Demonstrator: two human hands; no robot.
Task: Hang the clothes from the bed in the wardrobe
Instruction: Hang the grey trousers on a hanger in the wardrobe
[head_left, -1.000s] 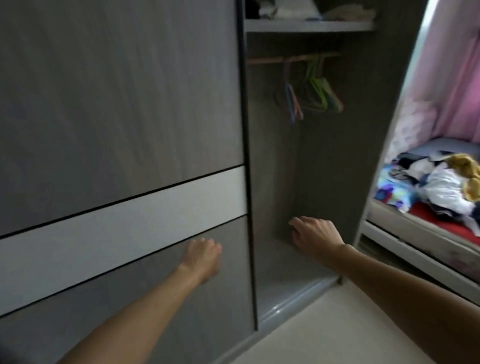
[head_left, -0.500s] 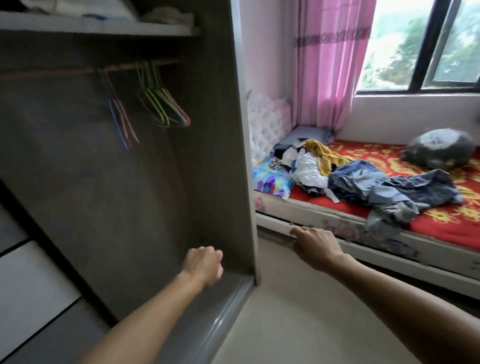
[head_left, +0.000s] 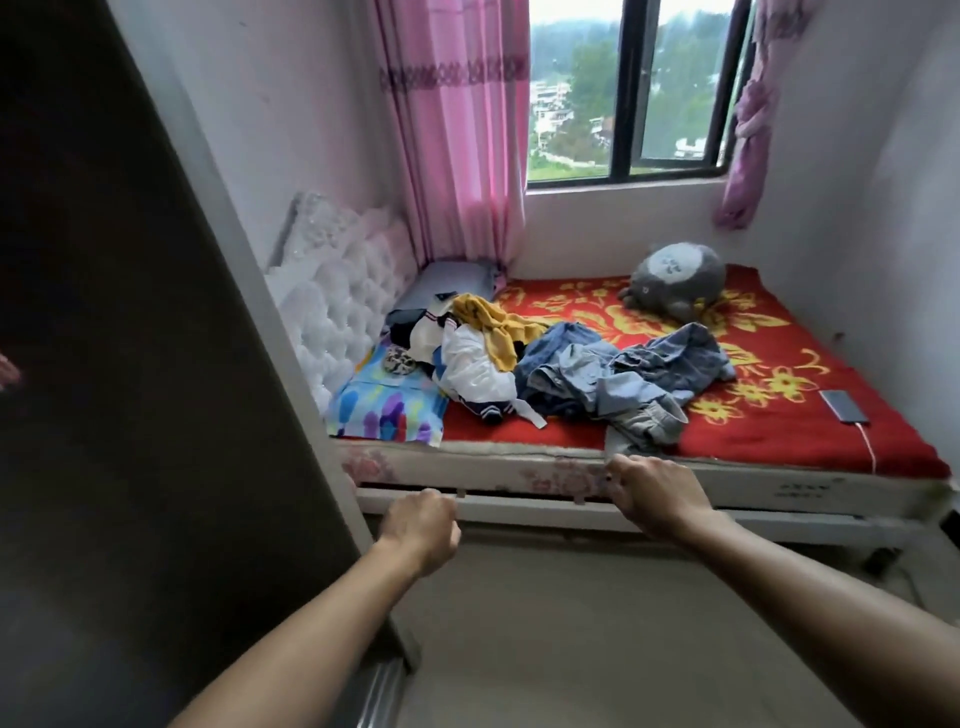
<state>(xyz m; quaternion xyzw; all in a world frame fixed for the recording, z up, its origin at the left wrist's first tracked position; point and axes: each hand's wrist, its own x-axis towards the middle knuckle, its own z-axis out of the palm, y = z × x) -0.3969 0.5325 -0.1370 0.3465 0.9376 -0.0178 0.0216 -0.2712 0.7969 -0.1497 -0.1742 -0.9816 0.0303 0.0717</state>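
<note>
Ahead, clothes (head_left: 582, 364) heaped on bed (head_left: 779, 431); left hand (head_left: 421, 525) fisted, right hand (head_left: 654, 493) loosely curled, both empty; bed-frame print (head_left: 800, 488) unreadable.

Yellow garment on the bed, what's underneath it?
The yellow garment lies over a white garment and beside blue denim clothes. What lies deeper underneath is covered.

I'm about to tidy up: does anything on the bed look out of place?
Yes. The clothes lie in a crumpled heap near the headboard, and one grey garment spills to the front edge of the bed. A phone also lies on the red blanket, its cable trailing to the edge.
</note>
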